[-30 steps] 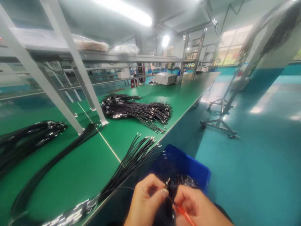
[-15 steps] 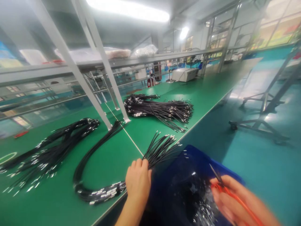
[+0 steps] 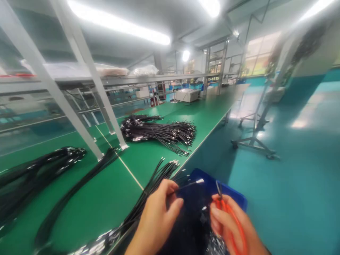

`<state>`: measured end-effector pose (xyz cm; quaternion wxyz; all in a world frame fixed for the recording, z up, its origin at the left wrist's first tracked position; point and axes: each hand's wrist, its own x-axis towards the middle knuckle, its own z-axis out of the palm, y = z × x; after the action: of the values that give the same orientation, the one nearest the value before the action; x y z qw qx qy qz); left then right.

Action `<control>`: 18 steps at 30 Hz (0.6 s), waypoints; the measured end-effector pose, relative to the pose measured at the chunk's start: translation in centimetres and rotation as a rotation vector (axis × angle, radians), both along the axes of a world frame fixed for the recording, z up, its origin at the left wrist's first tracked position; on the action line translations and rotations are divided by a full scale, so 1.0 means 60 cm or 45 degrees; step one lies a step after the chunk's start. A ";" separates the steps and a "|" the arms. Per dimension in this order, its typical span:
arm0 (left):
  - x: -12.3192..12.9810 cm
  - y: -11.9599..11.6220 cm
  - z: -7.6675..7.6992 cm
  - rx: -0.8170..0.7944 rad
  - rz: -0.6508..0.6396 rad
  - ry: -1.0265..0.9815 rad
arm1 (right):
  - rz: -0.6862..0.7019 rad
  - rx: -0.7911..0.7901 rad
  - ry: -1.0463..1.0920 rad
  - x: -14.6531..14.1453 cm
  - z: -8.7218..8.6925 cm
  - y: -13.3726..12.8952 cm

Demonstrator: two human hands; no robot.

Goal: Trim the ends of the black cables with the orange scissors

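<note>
My left hand [image 3: 156, 212] is at the table's front edge, its fingers closed around a thin black cable [image 3: 189, 185]. The cable's pale tip points right, over the blue bin [image 3: 239, 198]. Beside and behind that hand, a bundle of black cables [image 3: 148, 189] fans out on the green tabletop. My right hand [image 3: 225, 221] grips orange-handled scissors [image 3: 242, 230] above the bin, with the dark blades pointing up. A short gap separates the blades from the cable tip. Inside the bin are small shiny clear and silvery pieces [image 3: 216, 244], partly covered by my right hand.
A large pile of black cables [image 3: 162, 131] lies farther back on the green table [image 3: 127, 194], and another bundle [image 3: 39, 170] is at left. Grey metal posts [image 3: 87, 67] stand on the table. A wheeled metal stand [image 3: 255, 141] is on the floor at right.
My left hand has shifted from the bundle to a single cable held out to the right. The right hand with the scissors has come closer to it. The view has swung right.
</note>
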<state>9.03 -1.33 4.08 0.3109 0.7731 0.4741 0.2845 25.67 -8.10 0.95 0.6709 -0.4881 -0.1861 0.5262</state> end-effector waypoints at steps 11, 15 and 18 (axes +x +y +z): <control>0.060 -0.057 -0.063 -0.276 -0.045 -0.718 | -0.188 0.086 0.029 -0.034 0.028 -0.021; 0.065 -0.066 -0.062 -0.466 0.059 -0.824 | -0.188 0.059 0.068 -0.044 0.032 -0.022; 0.065 -0.069 -0.063 -0.443 0.105 -0.820 | -0.175 0.043 0.116 -0.045 0.030 -0.024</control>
<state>12.93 -5.49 0.29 0.5592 0.5597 0.4239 0.4409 22.98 -9.53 2.77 0.7213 -0.4639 -0.1302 0.4976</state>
